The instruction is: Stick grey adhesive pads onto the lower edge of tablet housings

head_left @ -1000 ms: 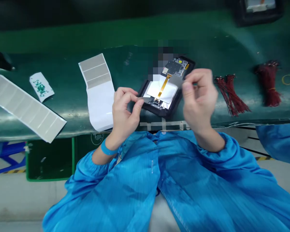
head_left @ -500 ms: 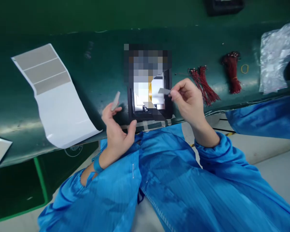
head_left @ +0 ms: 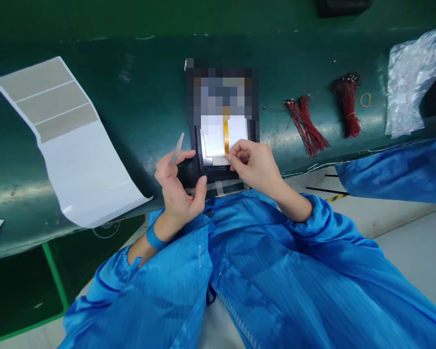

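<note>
A black frame (head_left: 194, 167) holds a device with shiny white panels (head_left: 213, 146) and an orange-yellow strip (head_left: 225, 135) down the middle; its upper part is blurred out. My right hand (head_left: 257, 162) pinches a small grey strip (head_left: 218, 161) against the lower edge of the panels, its right end hidden by the fingertips. Beside the frame's left side, my left hand (head_left: 179, 186) has a thin pale grey strip (head_left: 177, 149) standing up at its fingers. The left index finger reaches to the frame's side, with the thumb apart near the lower left corner.
To the left lies a white backing sheet (head_left: 90, 174) with grey rectangles (head_left: 47, 99). On the right are bundles of dark red wires (head_left: 307, 126), another tied bundle (head_left: 349, 106), a rubber band (head_left: 365, 100) and a clear plastic bag (head_left: 409, 82). A blue sleeve (head_left: 396, 167) shows at right.
My right hand has moved left and down, bringing its grey strip from above the right panel to the panels' lower edge. The left index finger has stretched toward the frame.
</note>
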Demonstrator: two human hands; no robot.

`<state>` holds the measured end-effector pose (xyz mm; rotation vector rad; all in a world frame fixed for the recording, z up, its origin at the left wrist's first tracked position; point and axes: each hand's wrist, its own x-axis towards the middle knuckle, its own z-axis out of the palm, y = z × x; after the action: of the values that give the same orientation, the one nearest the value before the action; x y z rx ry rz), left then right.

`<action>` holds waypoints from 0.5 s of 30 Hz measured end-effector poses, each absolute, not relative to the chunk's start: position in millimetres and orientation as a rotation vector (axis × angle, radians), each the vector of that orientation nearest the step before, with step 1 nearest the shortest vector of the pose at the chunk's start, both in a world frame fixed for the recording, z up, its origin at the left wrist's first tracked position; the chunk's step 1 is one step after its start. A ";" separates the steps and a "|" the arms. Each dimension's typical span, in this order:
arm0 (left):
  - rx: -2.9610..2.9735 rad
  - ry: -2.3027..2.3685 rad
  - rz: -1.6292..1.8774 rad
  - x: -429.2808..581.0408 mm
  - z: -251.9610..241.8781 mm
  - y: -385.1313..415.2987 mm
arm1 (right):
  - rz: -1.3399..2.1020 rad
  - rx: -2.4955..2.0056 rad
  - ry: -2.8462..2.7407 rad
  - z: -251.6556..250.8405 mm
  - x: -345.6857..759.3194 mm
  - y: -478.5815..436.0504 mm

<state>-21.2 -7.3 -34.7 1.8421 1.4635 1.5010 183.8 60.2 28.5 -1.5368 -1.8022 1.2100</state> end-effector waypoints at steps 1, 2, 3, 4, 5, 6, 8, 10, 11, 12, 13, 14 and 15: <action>1.849 1.444 1.486 -21.6 -34.8 -8.4 | 1.200 -1.547 -1.813 28.2 183.8 60.3; 1.862 1.437 1.458 -22.1 -34.8 -9.7 | 1.186 -1.555 -1.827 27.7 183.9 60.3; 1.882 1.444 1.418 -22.8 -34.5 -11.1 | 1.169 -1.560 -1.842 27.2 184.0 60.3; 1.904 1.461 1.369 -23.7 -34.0 -12.6 | 1.153 -1.562 -1.857 26.8 184.1 60.4; 1.921 1.485 1.301 -24.6 -33.4 -14.0 | 1.141 -1.560 -1.872 26.5 184.2 60.5; 1.939 1.508 1.244 -25.4 -32.6 -15.1 | 1.133 -1.557 -1.883 26.5 184.2 60.6; 1.986 1.502 1.171 -26.7 -31.0 -16.1 | 1.126 -1.561 -1.893 27.4 184.0 61.0; 2.032 1.439 1.163 -27.1 -29.6 -15.1 | 1.127 -1.580 -1.897 29.2 183.5 61.6; 2.056 1.411 1.157 -26.9 -28.9 -14.2 | 1.127 -1.590 -1.902 30.3 183.1 61.9; 2.080 1.391 1.139 -26.6 -28.3 -13.1 | 1.126 -1.599 -1.908 31.3 182.8 62.1; 2.104 1.384 1.105 -26.2 -27.6 -12.0 | 1.124 -1.604 -1.916 32.3 182.4 62.3; 2.125 1.390 1.067 -25.6 -26.9 -11.1 | 1.119 -1.605 -1.923 33.0 182.1 62.5; 2.142 1.402 1.026 -25.1 -26.1 -10.3 | 1.113 -1.606 -1.929 33.5 181.8 62.7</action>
<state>-25.1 -10.3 -26.1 2.1416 1.4016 1.0256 181.8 62.7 33.5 -1.6059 -1.9291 1.1134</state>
